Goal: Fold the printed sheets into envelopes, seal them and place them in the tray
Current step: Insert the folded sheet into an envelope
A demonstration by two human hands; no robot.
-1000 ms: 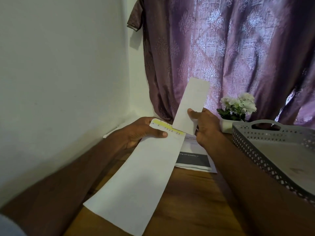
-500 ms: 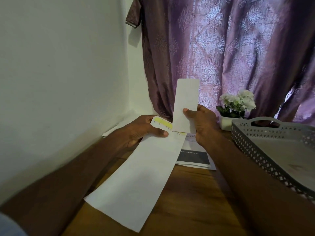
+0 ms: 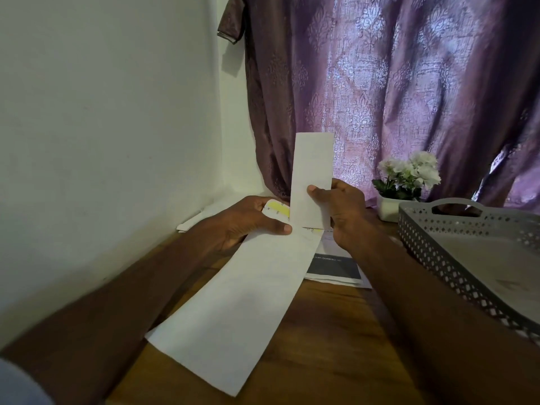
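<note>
A long white envelope (image 3: 245, 299) slants from the table's near middle up to my left hand (image 3: 248, 223), which pinches it by its open end; the flap shows a yellow strip (image 3: 279, 211). My right hand (image 3: 342, 211) pinches a folded white sheet (image 3: 312, 176) that stands upright, its lower end at the envelope's mouth. Whether the sheet's end is inside the envelope I cannot tell. Printed sheets (image 3: 336, 267) lie flat on the wooden table (image 3: 336, 346) behind the envelope. A grey perforated tray (image 3: 432, 258) sits at the right.
A white wall (image 3: 102, 141) closes the left side and a purple curtain (image 3: 394, 97) hangs behind. A small white pot of white flowers (image 3: 409, 176) stands beside the tray's far corner. More white paper (image 3: 198, 220) lies by the wall.
The folded sheet has swung from leaning right to upright and shifted left over the envelope's mouth, covering more of the yellow strip. My left hand holds steady.
</note>
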